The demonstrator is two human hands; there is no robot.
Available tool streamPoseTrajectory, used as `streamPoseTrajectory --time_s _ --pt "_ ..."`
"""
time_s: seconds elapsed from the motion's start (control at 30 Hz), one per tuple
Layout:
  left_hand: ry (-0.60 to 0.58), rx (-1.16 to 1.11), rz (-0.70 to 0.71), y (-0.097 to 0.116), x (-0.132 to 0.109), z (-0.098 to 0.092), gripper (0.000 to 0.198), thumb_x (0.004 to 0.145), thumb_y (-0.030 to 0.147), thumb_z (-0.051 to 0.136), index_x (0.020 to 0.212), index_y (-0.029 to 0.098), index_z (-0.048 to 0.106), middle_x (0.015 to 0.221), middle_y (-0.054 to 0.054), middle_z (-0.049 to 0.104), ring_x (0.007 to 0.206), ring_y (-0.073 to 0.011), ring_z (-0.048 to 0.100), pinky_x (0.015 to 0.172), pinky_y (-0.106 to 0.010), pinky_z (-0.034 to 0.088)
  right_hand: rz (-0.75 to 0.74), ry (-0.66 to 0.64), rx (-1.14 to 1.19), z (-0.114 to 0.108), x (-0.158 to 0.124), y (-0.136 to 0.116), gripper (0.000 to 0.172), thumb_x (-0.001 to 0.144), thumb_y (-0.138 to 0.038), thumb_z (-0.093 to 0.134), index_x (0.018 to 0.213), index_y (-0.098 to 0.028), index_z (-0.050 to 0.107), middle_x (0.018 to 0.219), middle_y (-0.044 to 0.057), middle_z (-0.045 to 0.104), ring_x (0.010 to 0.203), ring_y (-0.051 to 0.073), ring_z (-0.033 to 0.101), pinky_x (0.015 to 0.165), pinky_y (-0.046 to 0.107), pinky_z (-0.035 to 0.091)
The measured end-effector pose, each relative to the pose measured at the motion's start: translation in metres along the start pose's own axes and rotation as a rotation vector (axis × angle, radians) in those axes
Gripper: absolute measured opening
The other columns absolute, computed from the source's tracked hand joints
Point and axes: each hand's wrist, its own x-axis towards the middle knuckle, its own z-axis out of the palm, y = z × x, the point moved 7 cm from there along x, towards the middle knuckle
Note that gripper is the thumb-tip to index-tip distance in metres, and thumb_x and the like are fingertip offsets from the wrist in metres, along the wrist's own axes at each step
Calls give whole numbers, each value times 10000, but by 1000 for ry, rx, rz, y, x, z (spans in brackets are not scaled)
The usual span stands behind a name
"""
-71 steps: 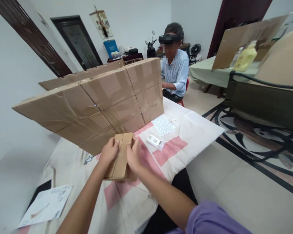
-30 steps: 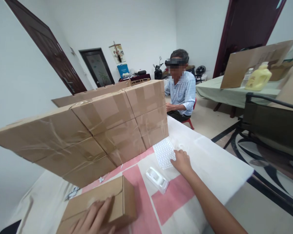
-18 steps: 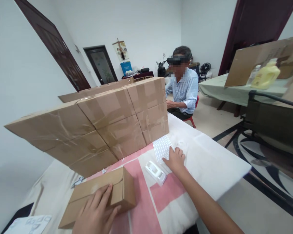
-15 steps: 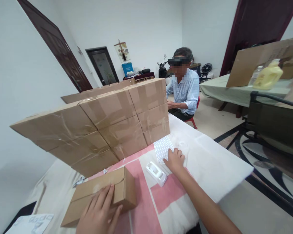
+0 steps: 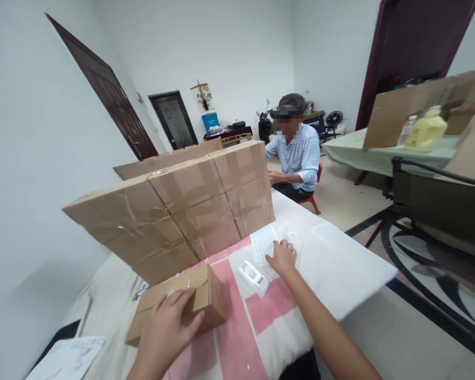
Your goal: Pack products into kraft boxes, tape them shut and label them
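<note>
My left hand [image 5: 168, 324] lies palm down with its fingers apart on a closed brown cardboard box [image 5: 216, 295] at the front of the table. To the right, my right hand [image 5: 284, 257] rests its fingertips on a white sheet with a blue repeating pattern [image 5: 264, 241]. Its thumb and index finger are apart, and nothing shows lifted between them. Between the hands a white tape dispenser [image 5: 254, 278] sits on the pink and white cloth. A clear round item [image 5: 293, 237], perhaps a roll of tape, lies just beyond my right hand.
A wall of stacked, taped cardboard boxes [image 5: 193, 203] runs along the table's far side. Papers [image 5: 69, 359] lie at the lower left. Across from me sits a person in a light blue shirt [image 5: 298, 153]. A second table [image 5: 348, 145] holds a yellow jug [image 5: 425, 132].
The view has shifted slightly, so the boxes appear farther right. My left hand stays on the box, its fingertips a little nearer the box's corner. My right hand remains at the patterned sheet.
</note>
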Motion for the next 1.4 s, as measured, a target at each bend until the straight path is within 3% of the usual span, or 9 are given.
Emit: streamPoseTrajectory --time_s 0.27,0.4,0.5,0.67,0.77,0.87,0.97,1.1,1.4 --pt "-132 -527 -84 -35 13 -24 523 840 605 582 1122 209 776 1235 -97 763 1202 -332 691 1066 -460 533 74 95 196 -6 -13 2 379 867 -268 629 1205 -97 640 1324 240 542 1296 384 435 1064 479 283" --pt "139 -615 -88 -28 0 -34 432 883 544 564 1081 206 745 1175 -102 775 1144 -326 703 1038 -489 534 109 158 421 -9 -12 11 413 817 -229 602 1208 -97 629 1262 223 617 1277 383 482 1093 503 281" --pt "315 -622 46 34 -9 -28 316 952 345 477 1157 229 689 1066 -74 758 1031 -263 707 955 -427 549 172 211 651 -12 0 27 480 813 -302 569 1265 -140 576 1154 148 683 1082 310 611 1021 454 392" --pt "-91 -651 374 186 25 30 377 902 151 459 1205 260 654 1137 -45 719 1075 -210 675 958 -347 523 251 306 1043 -18 16 48 501 778 -430 534 1213 -182 537 1052 93 688 982 249 654 901 384 499" --pt "-372 -379 306 227 80 72 397 933 236 520 1311 295 625 1462 -43 601 1373 -245 541 1182 -394 382 244 254 1270 -16 21 50 455 769 -457 507 1162 -229 542 956 28 687 975 213 676 879 372 538" --pt "-518 -298 118 225 138 107 834 827 405 736 1572 252 392 1720 -136 229 1574 -409 233 1260 -548 238 268 195 1421 -12 25 53 440 760 -480 485 1139 -262 536 906 -10 658 962 199 680 841 397 575" --pt "-589 -273 -46 209 168 138 1135 759 536 796 1655 208 182 1726 -207 112 1571 -503 126 1224 -653 229 323 135 1570 -5 30 55 406 737 -506 521 1061 -266 567 832 -26 630 898 200 671 817 446 601" --pt "-528 -274 -91 199 174 152 960 893 482 670 1660 250 142 1712 -143 253 1568 -432 225 1225 -556 284 391 122 1747 2 32 55 357 690 -470 640 975 -255 624 769 -25 625 835 197 639 793 449 610" --pt "-382 -316 -62 200 179 144 702 914 424 630 1539 193 409 1556 -212 489 1412 -437 456 1078 -541 428 399 139 1713 -1 30 52 254 702 -404 635 881 -224 648 722 -12 606 761 174 602 774 425 615"
